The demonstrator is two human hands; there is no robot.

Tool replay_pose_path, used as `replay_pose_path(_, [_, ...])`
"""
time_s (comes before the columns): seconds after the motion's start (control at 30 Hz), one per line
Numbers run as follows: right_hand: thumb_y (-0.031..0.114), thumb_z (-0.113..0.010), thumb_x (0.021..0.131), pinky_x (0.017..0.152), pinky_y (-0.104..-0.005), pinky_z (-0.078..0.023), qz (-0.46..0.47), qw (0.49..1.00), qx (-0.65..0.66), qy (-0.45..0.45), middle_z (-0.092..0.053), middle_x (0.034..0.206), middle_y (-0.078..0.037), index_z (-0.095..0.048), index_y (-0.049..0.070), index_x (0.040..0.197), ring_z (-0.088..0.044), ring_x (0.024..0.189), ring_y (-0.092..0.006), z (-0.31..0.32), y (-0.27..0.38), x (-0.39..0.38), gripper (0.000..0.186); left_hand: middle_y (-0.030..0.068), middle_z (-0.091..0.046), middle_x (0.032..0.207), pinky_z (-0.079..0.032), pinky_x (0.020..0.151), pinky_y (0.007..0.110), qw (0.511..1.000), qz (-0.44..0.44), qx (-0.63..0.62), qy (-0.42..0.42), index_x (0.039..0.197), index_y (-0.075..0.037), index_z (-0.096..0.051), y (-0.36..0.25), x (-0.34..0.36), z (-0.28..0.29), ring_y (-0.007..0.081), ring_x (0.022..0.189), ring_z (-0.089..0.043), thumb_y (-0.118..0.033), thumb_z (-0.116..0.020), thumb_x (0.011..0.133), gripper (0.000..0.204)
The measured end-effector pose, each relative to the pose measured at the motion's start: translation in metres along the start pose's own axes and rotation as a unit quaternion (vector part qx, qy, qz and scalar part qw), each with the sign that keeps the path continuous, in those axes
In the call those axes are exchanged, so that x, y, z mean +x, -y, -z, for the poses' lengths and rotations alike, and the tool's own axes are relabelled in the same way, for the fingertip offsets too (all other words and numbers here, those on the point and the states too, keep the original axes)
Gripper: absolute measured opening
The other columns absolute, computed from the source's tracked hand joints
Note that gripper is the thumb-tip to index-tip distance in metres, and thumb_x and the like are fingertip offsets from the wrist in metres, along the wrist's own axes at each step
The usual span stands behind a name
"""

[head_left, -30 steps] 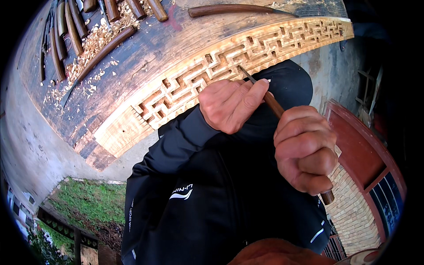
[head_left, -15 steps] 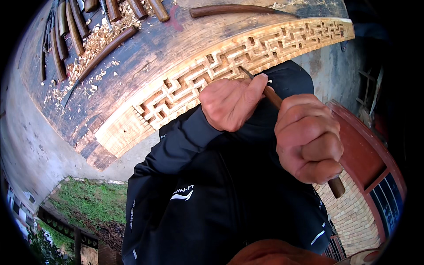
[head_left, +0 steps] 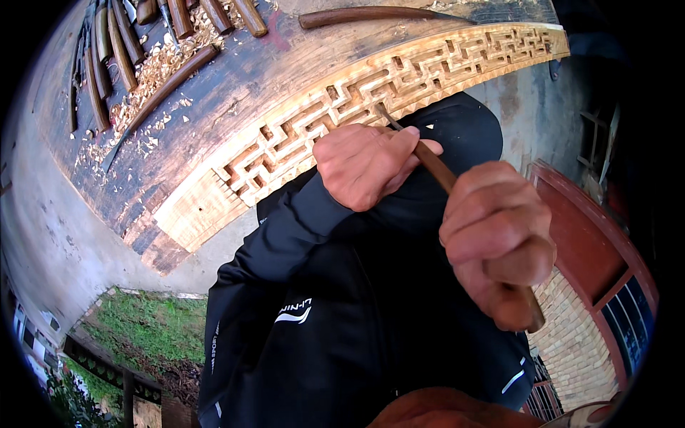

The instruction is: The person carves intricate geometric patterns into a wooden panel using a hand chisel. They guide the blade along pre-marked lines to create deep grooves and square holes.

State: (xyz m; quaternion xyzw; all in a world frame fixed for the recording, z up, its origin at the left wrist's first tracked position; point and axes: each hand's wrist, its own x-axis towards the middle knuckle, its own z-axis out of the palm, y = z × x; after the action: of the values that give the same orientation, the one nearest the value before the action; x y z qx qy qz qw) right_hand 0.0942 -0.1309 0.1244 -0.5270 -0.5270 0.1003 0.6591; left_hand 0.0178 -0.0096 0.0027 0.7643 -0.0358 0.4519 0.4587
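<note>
Both of my hands are on a wood-carving chisel [head_left: 437, 166] with a long brown wooden handle. My left hand [head_left: 367, 165] is closed low on it, thumb along the shaft, its wrist close to the board's near edge. Farther back, my right hand [head_left: 497, 242] wraps round the handle, whose butt end sticks out below the fist. The thin metal blade reaches into a recess of a long pale wooden board [head_left: 193, 214] carved with an angular, maze-like pattern. Its tip lies at the carving near the board's middle; how deep it sits I cannot tell.
The board lies along the near edge of a worn wooden bench [head_left: 235, 82]. Several wooden-handled chisels [head_left: 121, 57] and curled wood shavings [head_left: 168, 68] cover the far left. One loose chisel [head_left: 160, 96] lies among them, another chisel [head_left: 371, 14] behind the board.
The handle end has swung down and slightly left with my right hand, which has turned a little. My left hand has shifted slightly left. The whole view has also shifted slightly.
</note>
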Motion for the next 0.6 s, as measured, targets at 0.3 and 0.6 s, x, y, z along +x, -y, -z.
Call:
replay_pose_path(0.3, [0.058,-0.04,0.117,0.043,-0.031,-0.044,-0.006,0.998,-0.052,-0.044,-0.066,0.067,-0.006,-0.047,0.012,0.078,-0.053,0.044,-0.0164,-0.014,0.012,-0.012,0.061,0.0079,-0.076,0.077,-0.06,0.059,0.031,0.999,-0.006,-0.003,0.034,0.111,-0.001,-0.068,0.001,-0.005,0.001,0.0251,0.071,-0.081,-0.006,-0.1,0.08,0.044])
replay_pose_path(0.6, [0.058,-0.042,0.117,0.044,-0.0307,-0.043,-0.014,0.998,-0.059,-0.02,-0.066,0.065,-0.007,-0.046,0.012,0.078,-0.054,0.043,-0.0164,-0.013,0.01,-0.006,0.061,0.006,-0.07,0.07,-0.053,0.05,0.031,1.0,-0.016,-0.007,-0.025,0.102,0.002,-0.071,0.005,-0.007,-0.01,0.0213,0.06,-0.074,-0.006,-0.096,0.08,0.034])
